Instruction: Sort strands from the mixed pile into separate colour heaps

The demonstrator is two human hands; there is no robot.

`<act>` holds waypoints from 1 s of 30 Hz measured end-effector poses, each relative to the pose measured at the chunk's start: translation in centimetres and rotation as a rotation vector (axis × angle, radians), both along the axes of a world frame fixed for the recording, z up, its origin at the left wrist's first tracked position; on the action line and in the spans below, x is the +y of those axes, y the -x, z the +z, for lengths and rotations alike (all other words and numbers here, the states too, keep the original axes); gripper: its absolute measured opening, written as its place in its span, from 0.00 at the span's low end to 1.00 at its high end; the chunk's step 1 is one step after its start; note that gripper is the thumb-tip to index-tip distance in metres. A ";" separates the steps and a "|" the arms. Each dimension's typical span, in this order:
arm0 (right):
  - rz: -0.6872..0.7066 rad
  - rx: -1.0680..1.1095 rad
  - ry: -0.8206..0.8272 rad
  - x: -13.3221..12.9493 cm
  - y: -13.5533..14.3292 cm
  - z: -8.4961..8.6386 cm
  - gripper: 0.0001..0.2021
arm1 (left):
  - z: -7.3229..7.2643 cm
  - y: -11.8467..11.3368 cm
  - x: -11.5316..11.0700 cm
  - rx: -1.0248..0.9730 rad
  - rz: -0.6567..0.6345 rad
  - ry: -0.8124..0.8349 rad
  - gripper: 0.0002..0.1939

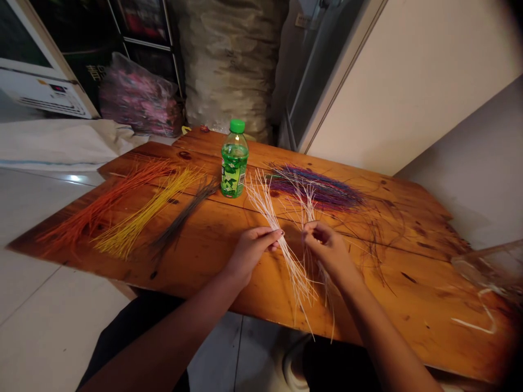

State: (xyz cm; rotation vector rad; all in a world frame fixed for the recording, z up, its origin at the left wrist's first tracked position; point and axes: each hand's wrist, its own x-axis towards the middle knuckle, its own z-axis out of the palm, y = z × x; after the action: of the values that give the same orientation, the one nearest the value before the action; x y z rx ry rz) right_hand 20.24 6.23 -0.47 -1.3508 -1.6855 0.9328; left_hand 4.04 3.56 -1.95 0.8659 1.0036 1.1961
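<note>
My left hand (259,246) is closed around a bundle of thin white strands (288,260), which fan out above and below the grip. To the right of it, my right hand (324,245) pinches a second white bundle (307,202) near its middle, its lower ends hanging past the wrist. Both bundles are held over the wooden table (212,245). Behind my hands lies a tangled pile of purple and blue strands (322,188). What the strands are made of, I cannot tell.
Orange strands (110,201), yellow strands (151,212) and a dark grey bundle (186,211) lie on the left. A green-capped bottle (234,163) stands upright at the back. Stray dark strands (376,239) and a clear plastic container (490,267) are on the right.
</note>
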 end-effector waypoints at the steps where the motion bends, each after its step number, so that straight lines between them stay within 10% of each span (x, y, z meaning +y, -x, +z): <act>1: 0.042 0.039 0.029 -0.4 0.4 0.0 0.05 | 0.0 -0.1 0.0 0.016 -0.008 -0.014 0.11; 22: 0.158 0.079 0.034 -1.2 1.6 -0.3 0.13 | 0.0 -0.1 0.0 0.060 0.035 -0.089 0.12; 30: -0.238 -0.399 -0.122 1.4 -2.5 -0.7 0.15 | 0.2 -0.2 -0.1 0.052 0.055 -0.031 0.11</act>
State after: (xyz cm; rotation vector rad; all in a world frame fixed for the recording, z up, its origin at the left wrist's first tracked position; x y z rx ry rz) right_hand 22.78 7.61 -1.14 -1.6889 -1.7835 0.4361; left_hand 4.20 3.42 -1.74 0.9026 1.0595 1.2443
